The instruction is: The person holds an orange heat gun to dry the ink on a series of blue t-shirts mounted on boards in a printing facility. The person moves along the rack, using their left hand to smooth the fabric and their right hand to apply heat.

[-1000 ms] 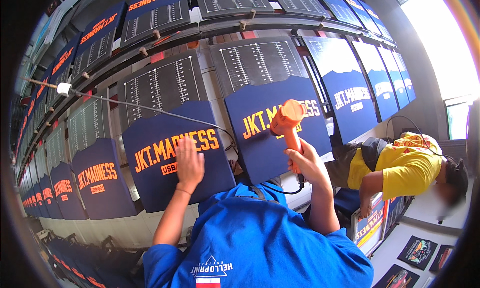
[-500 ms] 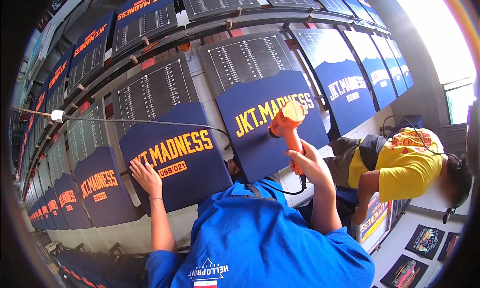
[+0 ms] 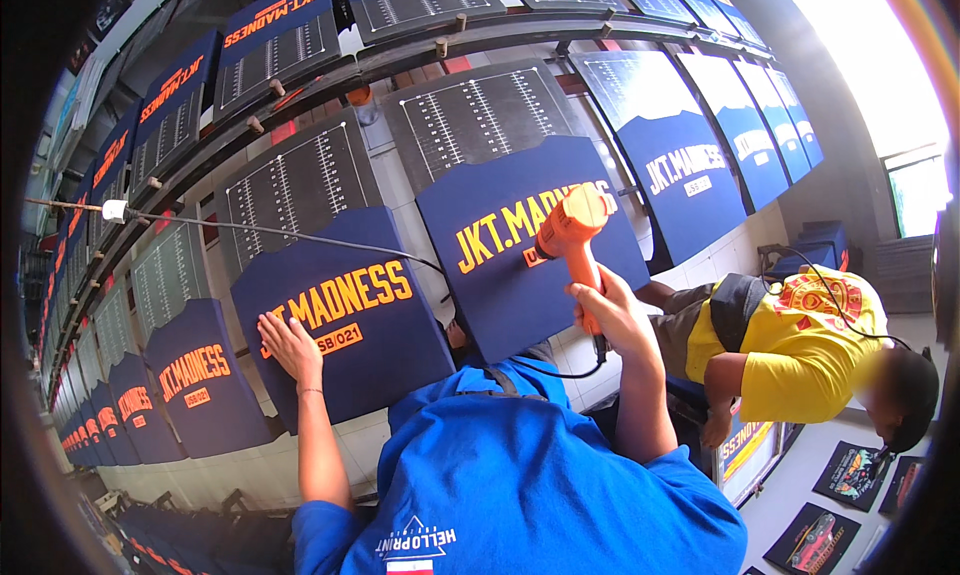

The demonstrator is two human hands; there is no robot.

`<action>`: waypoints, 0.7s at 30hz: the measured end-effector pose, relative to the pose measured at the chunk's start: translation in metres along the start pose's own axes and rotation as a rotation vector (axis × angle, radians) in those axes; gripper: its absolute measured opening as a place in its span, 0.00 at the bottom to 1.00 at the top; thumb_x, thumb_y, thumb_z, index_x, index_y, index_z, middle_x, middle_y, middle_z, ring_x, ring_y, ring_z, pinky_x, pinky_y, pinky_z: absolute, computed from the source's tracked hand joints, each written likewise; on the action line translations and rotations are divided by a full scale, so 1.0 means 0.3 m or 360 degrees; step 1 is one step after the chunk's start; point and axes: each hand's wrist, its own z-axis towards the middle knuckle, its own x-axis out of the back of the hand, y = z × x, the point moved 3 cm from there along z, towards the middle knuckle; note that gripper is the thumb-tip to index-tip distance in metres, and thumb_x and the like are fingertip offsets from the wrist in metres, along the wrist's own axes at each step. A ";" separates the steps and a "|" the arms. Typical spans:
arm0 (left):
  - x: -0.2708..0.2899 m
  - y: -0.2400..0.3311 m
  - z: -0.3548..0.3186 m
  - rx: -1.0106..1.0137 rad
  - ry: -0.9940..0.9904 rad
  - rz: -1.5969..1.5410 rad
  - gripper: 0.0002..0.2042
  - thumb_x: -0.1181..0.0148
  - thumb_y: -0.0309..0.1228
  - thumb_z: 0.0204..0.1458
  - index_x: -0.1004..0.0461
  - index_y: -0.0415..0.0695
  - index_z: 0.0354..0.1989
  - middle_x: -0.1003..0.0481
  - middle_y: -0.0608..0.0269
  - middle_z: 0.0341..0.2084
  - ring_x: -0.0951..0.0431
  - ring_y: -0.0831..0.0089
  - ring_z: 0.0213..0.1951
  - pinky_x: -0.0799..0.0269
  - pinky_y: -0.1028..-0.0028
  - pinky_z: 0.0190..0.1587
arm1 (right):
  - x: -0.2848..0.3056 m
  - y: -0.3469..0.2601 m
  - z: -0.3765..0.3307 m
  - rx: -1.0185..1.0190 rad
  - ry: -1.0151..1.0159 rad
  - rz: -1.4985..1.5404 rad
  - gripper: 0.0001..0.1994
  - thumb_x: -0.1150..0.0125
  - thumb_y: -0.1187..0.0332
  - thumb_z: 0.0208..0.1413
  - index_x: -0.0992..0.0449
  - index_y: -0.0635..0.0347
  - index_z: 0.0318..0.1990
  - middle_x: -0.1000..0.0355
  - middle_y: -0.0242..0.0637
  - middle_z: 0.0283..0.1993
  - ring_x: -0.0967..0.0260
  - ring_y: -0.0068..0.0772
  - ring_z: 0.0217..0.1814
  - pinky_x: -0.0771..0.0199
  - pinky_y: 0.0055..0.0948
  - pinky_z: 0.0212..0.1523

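Observation:
My right hand [image 3: 612, 313] is wrapped round the handle of an orange heat gun [image 3: 578, 230]. The gun's nozzle points down and left over the yellow and orange lettering of a navy T-shirt [image 3: 510, 310] stretched on a dark board. Part of the print is hidden behind the gun. My left hand [image 3: 288, 347] lies flat, fingers extended, on the left side of the neighbouring navy T-shirt [image 3: 390, 375], covering the start of its lettering.
A dark cable [image 3: 300, 237] crosses above the left shirt. More boards with printed navy shirts [image 3: 208, 375] line both sides of a long rack rail [image 3: 400, 63]. At right, a person in a yellow shirt [image 3: 790, 325] bends beside a framed screen [image 3: 752, 455].
The heat gun has shifted slightly left and up, and small print now shows beside its nozzle. My left hand stays on the shirt. The person in yellow has bent further to the right.

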 end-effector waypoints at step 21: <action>0.001 0.390 -0.159 -0.0184 -0.0040 0.0053 0.31 0.64 0.42 0.69 0.55 0.34 0.73 0.56 0.47 0.74 0.58 0.51 0.75 0.64 0.56 0.75 | 0.166 0.004 0.018 -0.0097 0.0008 0.0074 0.14 0.42 0.66 0.62 0.31 0.66 0.49 0.31 0.31 0.32 0.32 0.17 0.29 0.27 0.20 0.28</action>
